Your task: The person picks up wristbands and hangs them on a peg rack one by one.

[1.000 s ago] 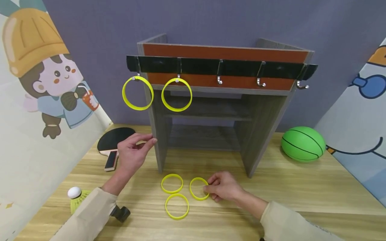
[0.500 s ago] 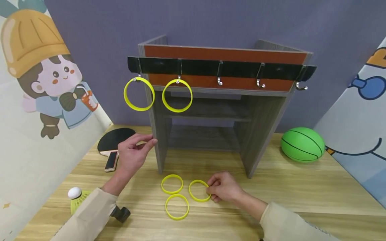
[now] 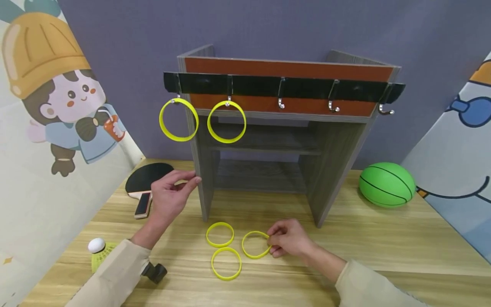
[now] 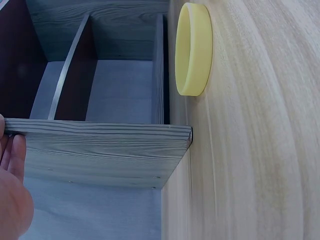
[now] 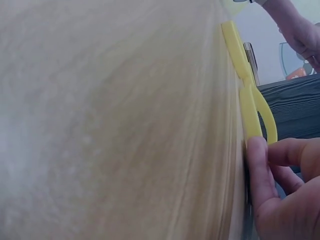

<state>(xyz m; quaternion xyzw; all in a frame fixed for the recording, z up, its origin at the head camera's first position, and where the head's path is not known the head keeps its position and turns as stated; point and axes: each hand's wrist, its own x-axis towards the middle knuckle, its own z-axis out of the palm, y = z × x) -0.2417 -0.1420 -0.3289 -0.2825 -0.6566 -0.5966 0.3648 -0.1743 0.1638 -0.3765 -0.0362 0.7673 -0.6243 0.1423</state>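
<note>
My right hand (image 3: 290, 238) pinches the right edge of a thin yellow ring (image 3: 256, 257) at the tabletop. The right wrist view shows thumb and fingertip on the ring's rim (image 5: 250, 115). Two more yellow rings, a far one (image 3: 220, 246) and a near one (image 3: 226, 279), lie to its left. My left hand (image 3: 170, 196) grips the front edge of the grey shelf unit's left side panel (image 4: 105, 150) between thumb and fingers. Higher up, one yellow ring (image 3: 178, 139) hangs from the leftmost hook and another (image 3: 226, 141) from the second hook.
A black rail (image 3: 307, 88) across the shelf's orange front carries several silver hooks; three on the right bear no ring. A green ball (image 3: 387, 184) sits at right. At left lie a table tennis bat (image 3: 147, 177) and a yellow shuttlecock (image 3: 100, 256).
My right hand has drawn the pinched ring slightly to the right, away from the other two on the table. The left hand stays at the shelf's side panel.
</note>
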